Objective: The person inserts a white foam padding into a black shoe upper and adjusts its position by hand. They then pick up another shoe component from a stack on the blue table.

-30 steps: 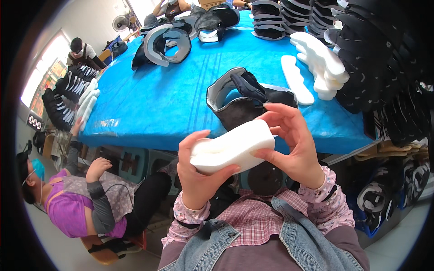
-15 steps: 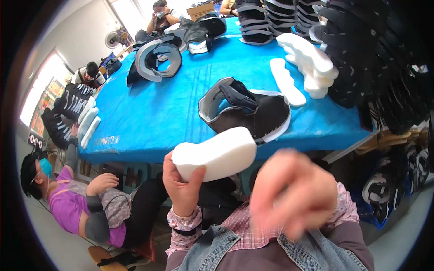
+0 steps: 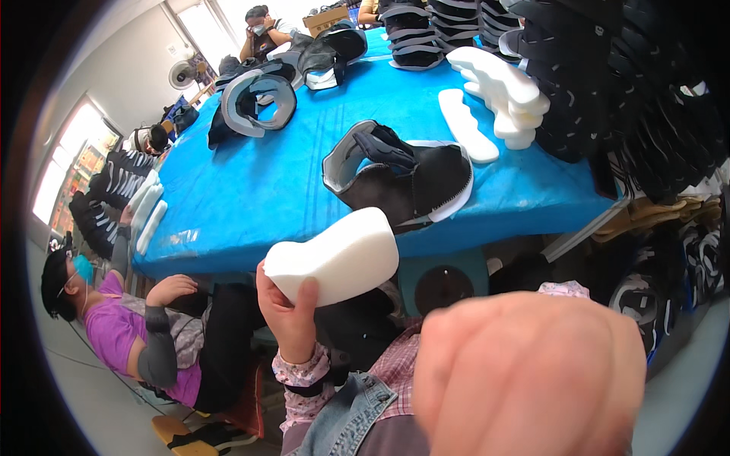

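Observation:
A thick white foam piece (image 3: 338, 258), shaped like a sole, is gripped by my left hand (image 3: 293, 319) just in front of the table's near edge; thumb and fingers pinch its left end. Large and close to the camera, my right hand (image 3: 532, 372) is curled with its knuckles showing. Whatever its fingers hold, if anything, is hidden. On the table beyond the foam lies a black shoe upper (image 3: 441, 178) with a grey lining and pale edge. To its right are a flat white foam piece (image 3: 466, 129) and a pile of similar foam pieces (image 3: 506, 95).
A blue cover (image 3: 304, 182) lies over the table. Tall stacks of black uppers (image 3: 578, 83) crowd its right side. More uppers (image 3: 262, 110) lie at the far left. A co-worker in purple (image 3: 114, 319) sits at left, and a green stool (image 3: 411, 285) stands under the table.
My right hand has come nearer the camera, rising large at the lower right. The foam in my left hand has shifted slightly left. The whole view has turned a little.

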The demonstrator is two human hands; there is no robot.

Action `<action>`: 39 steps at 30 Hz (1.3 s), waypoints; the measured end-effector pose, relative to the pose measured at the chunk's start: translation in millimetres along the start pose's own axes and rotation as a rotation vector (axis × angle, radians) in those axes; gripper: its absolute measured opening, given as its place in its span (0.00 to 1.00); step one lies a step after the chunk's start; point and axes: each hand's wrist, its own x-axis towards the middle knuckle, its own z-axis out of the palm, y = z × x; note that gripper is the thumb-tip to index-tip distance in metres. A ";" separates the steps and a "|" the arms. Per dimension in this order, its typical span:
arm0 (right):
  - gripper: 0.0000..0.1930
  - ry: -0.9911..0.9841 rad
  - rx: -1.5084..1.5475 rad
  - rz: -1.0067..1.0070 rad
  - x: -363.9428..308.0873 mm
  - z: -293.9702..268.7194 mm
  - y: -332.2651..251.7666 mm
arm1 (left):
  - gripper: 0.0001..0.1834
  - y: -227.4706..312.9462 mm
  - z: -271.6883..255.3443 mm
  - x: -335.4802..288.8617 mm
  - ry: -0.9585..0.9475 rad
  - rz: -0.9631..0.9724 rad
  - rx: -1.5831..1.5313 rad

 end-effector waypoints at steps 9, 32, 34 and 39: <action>0.35 -0.359 -1.391 0.344 -19.4 -3.5 17.0 | 0.29 35.8 15.0 -30.9 -0.167 0.117 0.004; 0.26 0.377 -0.368 1.275 25.2 -181.4 198.2 | 0.67 -151.6 38.6 138.3 -0.377 0.143 0.190; 0.26 0.337 -0.456 1.308 17.2 -194.6 193.8 | 0.68 -170.2 40.7 141.2 -0.498 -0.039 -0.104; 0.32 0.241 -0.834 1.349 27.8 -211.5 115.3 | 0.67 -170.9 41.3 137.9 -0.416 0.043 -0.017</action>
